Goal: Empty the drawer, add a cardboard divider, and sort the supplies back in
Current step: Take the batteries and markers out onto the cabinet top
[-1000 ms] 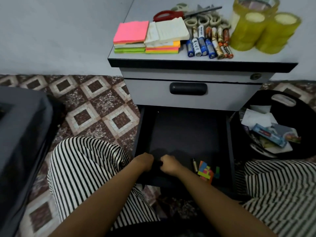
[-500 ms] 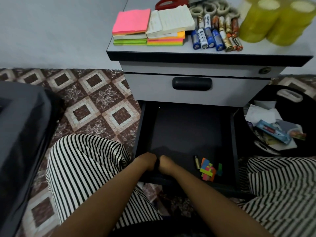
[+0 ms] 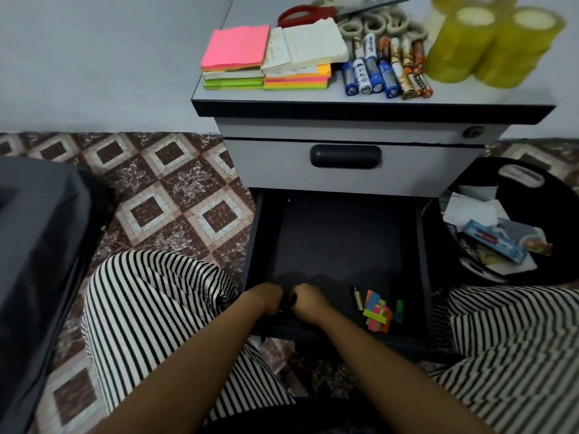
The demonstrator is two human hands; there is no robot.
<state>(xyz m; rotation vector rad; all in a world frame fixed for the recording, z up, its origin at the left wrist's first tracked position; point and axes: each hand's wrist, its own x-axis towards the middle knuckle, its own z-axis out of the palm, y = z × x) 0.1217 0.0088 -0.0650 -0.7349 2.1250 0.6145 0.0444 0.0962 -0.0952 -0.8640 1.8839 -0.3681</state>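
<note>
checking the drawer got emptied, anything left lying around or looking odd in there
Yes: one battery and a loose scatter of coloured tabs lie in the front right corner of the drawer, not yet taken out.

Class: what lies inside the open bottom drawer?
A small battery and a heap of coloured paper tabs lie front right in the drawer. The left hand and right hand cover whatever sits front left.

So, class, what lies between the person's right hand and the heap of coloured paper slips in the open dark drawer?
Head view: from the right hand, bare dark drawer floor, then one small yellowish cylinder beside the coloured paper slips.
</note>
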